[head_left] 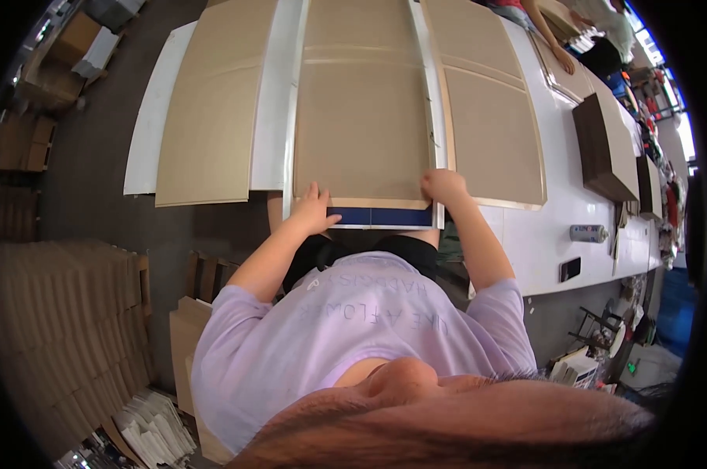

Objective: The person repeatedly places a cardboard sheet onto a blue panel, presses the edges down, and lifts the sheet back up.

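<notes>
A brown cardboard panel point(361, 133) lies in front of me between two pale metal rails, the left rail point(292, 117) and the right rail point(435, 117). Along its near end runs a dark blue strip point(385, 216) with a pale edge. My left hand point(314, 213) rests at the near left corner, fingers stretched out and thumb apart over the blue strip. At the near right corner my right hand point(445, 187) is closed, knuckles up, against the panel's edge and the right rail. Whatever its fingers pinch is hidden.
Cardboard sheets flank the rails at left point(213, 117) and right point(494, 133) on a white table point(525, 234). Rightward are a brown box point(603, 148), a spray can point(589, 234) and a phone point(571, 270). Another person's arm point(553, 39) reaches in; stacked cardboard point(72, 313) stands left.
</notes>
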Demonstrator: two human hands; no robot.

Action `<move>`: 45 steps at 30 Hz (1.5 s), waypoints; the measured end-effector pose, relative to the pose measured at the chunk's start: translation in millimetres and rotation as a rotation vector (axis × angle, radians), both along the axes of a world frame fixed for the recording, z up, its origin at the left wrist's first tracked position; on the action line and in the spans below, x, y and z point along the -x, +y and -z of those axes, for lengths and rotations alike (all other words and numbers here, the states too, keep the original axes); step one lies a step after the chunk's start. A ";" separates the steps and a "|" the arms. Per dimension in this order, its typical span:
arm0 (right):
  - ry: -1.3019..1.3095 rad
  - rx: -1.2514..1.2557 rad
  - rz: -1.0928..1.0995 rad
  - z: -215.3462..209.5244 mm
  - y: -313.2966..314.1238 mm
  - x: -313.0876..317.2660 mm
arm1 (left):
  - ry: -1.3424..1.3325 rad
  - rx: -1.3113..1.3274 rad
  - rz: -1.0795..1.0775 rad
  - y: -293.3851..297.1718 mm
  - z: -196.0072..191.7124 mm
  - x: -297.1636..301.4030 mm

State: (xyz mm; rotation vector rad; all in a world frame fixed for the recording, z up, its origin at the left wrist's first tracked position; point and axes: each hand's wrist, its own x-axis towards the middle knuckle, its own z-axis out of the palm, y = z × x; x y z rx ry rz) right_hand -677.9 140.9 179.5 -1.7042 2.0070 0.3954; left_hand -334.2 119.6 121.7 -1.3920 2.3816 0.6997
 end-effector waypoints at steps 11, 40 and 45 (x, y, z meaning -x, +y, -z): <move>-1.057 0.584 0.603 99.6 10.6 36.9 | 0.407 0.136 -0.506 -124.3 82.0 -50.8; -1.121 0.340 0.587 70.5 -338.0 -190.4 | 0.485 0.558 -0.398 -130.2 28.4 -47.3; -0.744 0.156 0.446 57.2 -394.9 -206.6 | 0.515 0.553 -0.385 -127.2 31.6 -43.7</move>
